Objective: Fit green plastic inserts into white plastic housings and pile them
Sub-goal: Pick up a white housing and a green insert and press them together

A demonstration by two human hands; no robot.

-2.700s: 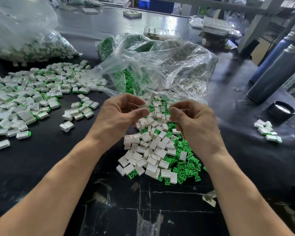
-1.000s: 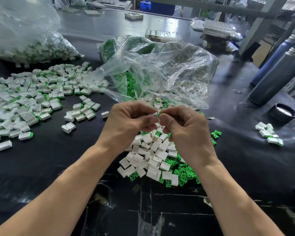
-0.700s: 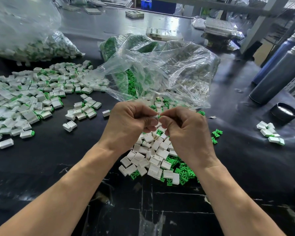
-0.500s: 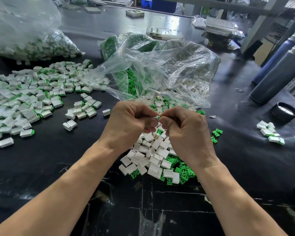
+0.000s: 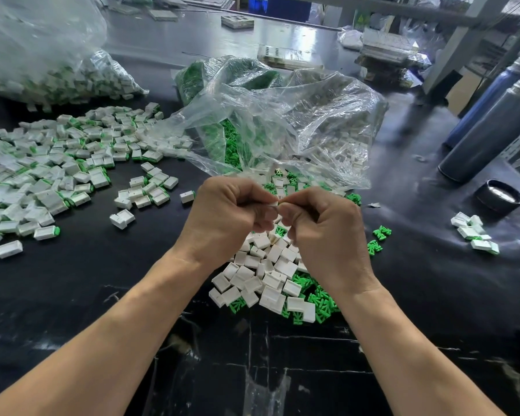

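Now the left hand (image 5: 222, 217) and right hand (image 5: 321, 226) are staying pressed together over the middle of the surface (image 5: 102, 280), their fingers (image 5: 260, 195) pinching one small white housing (image 5: 273, 204), so the green insert is probably going in.

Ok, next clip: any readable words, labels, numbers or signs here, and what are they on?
None can be read.
Green and yellow label at the far end of the table: too small and blurred to read.
White housings, green inserts, clear bags and the two dark bottles: no visible print.
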